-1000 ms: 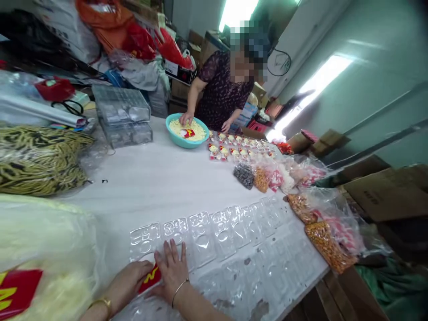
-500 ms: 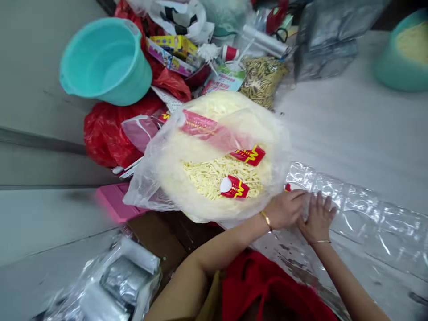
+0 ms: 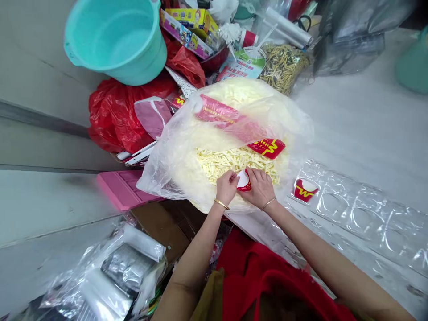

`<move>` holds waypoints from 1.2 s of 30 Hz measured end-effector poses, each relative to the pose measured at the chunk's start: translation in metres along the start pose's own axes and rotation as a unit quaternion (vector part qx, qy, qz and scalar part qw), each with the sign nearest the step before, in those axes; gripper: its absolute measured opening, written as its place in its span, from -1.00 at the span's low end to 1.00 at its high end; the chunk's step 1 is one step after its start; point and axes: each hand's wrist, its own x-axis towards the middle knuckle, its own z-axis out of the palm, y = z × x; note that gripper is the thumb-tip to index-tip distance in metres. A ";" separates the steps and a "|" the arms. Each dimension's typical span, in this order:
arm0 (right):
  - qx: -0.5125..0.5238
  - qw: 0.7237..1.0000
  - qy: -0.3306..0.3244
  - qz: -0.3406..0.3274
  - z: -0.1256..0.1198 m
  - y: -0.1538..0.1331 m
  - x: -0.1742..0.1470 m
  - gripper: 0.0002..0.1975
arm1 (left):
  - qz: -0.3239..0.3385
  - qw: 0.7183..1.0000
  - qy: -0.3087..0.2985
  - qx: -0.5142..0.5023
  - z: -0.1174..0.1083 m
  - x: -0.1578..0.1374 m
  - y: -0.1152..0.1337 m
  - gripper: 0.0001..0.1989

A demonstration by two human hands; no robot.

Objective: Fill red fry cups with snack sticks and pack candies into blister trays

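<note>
Both hands are at a small red french-fry carton (image 3: 244, 178) with a white back panel, over the front of a large clear plastic bag (image 3: 170, 160). My right hand (image 3: 260, 189) has its fingers closed round the carton's right side. My left hand (image 3: 227, 186) pinches at its left edge. Inside the bag's opening lie many pale-yellow, fry-shaped pieces (image 3: 217, 165). A stack of red cartons with a yellow zigzag (image 3: 269, 148) lies partly under the bag's film. Another red carton (image 3: 305, 191) sits in the first compartment of a clear plastic blister sheet (image 3: 364, 200).
A turquoise bucket (image 3: 117, 40) stands at the upper left above red plastic bags (image 3: 113, 111). Small boxes (image 3: 190, 26), a bag of tan stringy pieces (image 3: 284, 64) and plastic rolls lie behind. A pink plastic piece (image 3: 123, 189) is at left; wrapped packages (image 3: 123, 272) sit below.
Both hands have moved left from the blister sheet to the bag and taken hold of the carton lying on the pieces. The carton in the sheet is now uncovered. The view has shifted.
</note>
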 end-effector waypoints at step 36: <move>0.127 0.991 -0.030 -0.036 -0.003 -0.028 -0.024 -0.20 | 0.009 0.900 0.019 0.436 -0.099 0.009 -0.006 -0.78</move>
